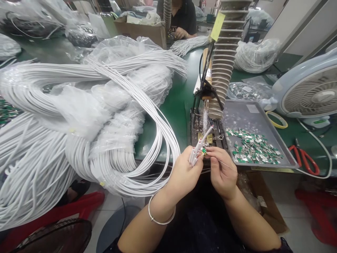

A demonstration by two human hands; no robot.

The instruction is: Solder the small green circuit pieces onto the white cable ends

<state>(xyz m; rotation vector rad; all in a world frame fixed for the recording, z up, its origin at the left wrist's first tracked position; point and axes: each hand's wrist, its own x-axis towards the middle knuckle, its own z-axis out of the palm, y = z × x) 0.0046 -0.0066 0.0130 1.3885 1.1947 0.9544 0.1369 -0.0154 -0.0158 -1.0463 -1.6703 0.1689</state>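
Note:
My left hand (185, 172) is closed around a bundle of white cables (195, 154), whose cut ends show small reddish wire tips. One cable end rises above the rest toward the soldering iron (205, 109), which is clamped tip-down in a black stand. Between my two hands is a small green circuit board (203, 150) with a metal part, close to the cable ends. My right hand (223, 172) is pinched beside that board, and a thin wire (223, 163) runs through its fingers. Which fingers bear the board I cannot tell.
Large coils of white cable (105, 168) cover the left of the green table. On the right, a grey tray (263, 109) carries many small green boards (252, 146). Beyond it are yellow tape (276, 119), red-handled pliers (305, 160) and a fan (310, 88). A ribbed hose (226, 52) hangs overhead; a person (181, 21) sits opposite.

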